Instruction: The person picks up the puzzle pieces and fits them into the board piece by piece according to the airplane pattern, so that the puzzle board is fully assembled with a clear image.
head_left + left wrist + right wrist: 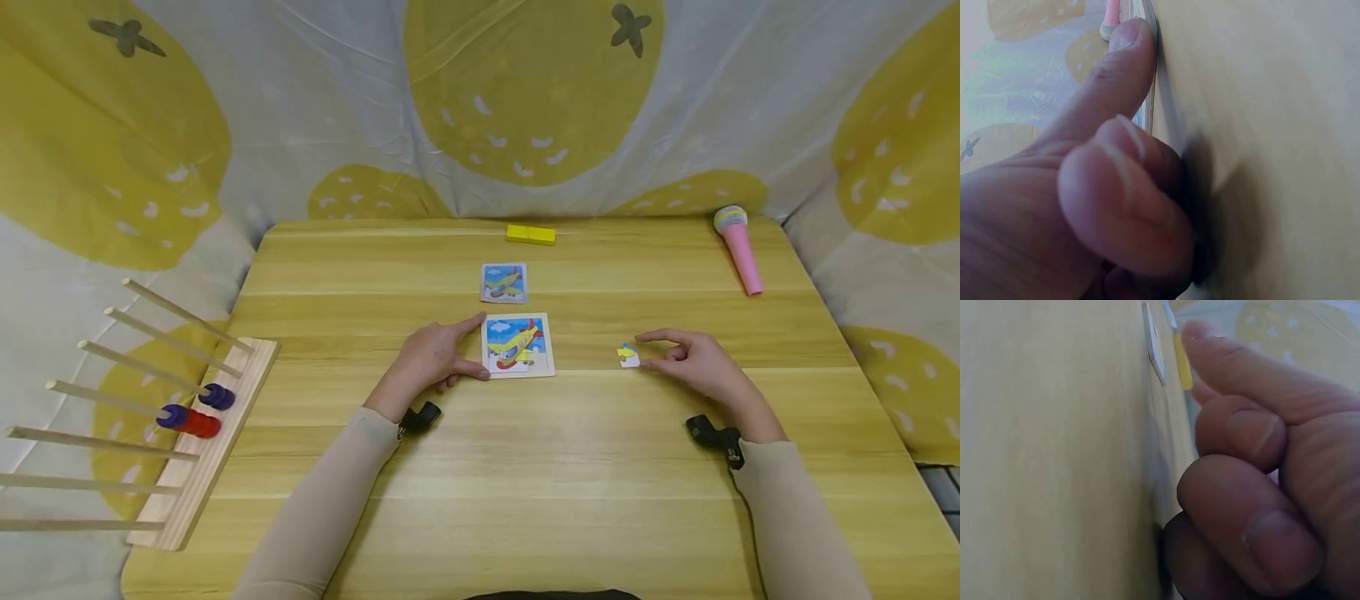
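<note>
My left hand [433, 354] is at the left side of a square wooden jigsaw puzzle [552, 350] with a yellow airplane picture. Its forefinger and thumb are spread apart, the tips at the puzzle's two left corners, while the other fingers curl in. In the left wrist view the thumb [1132, 53] lies straight along the frame's edge. To the right, a loose puzzle piece [628, 358], white and yellow with some blue, lies on the table. My right hand [697, 362] is beside it, forefinger and thumb apart with their tips close to the piece [1155, 353].
Behind the puzzle lies a matching airplane picture card [505, 283], and farther back a yellow block [530, 235]. A pink toy microphone [741, 254] rests at the back right. On the left, a wooden peg rack [232, 417] carries red and blue beads. Patterned cloth hangs around the table.
</note>
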### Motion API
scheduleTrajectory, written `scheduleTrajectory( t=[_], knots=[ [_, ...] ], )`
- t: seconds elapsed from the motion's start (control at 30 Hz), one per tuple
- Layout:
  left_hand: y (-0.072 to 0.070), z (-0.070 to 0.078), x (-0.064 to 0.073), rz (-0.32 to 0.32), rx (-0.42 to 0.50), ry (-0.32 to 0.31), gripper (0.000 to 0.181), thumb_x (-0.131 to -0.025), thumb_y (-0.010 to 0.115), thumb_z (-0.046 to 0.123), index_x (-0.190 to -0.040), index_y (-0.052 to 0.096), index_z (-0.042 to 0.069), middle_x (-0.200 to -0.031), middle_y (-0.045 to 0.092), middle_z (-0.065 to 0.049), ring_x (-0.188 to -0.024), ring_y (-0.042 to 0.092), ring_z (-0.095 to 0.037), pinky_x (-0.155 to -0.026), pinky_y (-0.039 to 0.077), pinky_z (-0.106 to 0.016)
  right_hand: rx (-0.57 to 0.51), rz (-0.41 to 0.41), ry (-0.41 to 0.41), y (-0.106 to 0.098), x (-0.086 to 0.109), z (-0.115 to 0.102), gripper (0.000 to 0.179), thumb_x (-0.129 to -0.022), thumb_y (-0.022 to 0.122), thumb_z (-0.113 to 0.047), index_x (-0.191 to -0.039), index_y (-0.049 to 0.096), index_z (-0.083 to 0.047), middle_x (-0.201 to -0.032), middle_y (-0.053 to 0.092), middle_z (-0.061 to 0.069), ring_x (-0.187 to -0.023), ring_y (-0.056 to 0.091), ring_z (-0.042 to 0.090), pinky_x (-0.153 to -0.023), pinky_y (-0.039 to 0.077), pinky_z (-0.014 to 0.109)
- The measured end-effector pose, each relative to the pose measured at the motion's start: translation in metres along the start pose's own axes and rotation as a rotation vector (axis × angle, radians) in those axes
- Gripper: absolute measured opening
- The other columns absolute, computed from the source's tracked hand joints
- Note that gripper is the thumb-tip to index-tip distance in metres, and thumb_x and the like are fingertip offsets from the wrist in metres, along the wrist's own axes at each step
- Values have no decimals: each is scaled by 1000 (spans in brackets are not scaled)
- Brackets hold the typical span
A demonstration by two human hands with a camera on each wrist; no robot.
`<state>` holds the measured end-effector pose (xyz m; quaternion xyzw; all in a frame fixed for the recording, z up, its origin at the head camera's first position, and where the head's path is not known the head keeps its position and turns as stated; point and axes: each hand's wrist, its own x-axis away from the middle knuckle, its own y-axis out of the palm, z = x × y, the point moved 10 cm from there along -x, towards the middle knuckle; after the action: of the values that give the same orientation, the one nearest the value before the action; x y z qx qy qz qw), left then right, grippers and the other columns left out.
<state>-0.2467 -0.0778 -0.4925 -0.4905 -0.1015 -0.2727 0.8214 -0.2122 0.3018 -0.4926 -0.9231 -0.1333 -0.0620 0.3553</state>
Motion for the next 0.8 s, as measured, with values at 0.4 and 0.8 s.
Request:
scheduleTrajectory(
  t=[0.4, 0.8],
  knots=[
    [0, 1, 0, -1, 3, 4, 107, -79, 89, 56, -167, 31, 41, -53, 63, 0, -42, 59, -16, -47, 50, -29, 138, 20, -43, 6, -4, -7, 35, -95, 82, -37, -125, 77, -20, -60, 32, -10, -53, 28, 6, -51, 29, 25],
    [0, 1, 1, 5, 13, 2, 106, -79, 89, 55, -167, 31, 42, -53, 63, 0, -42, 58, -15, -46, 49, -28, 159, 103, -172, 7, -2, -27, 23, -94, 83, -27, -112, 80, -14, -60, 38, -9, -53, 29, 1, -53, 29, 24]
  ],
)
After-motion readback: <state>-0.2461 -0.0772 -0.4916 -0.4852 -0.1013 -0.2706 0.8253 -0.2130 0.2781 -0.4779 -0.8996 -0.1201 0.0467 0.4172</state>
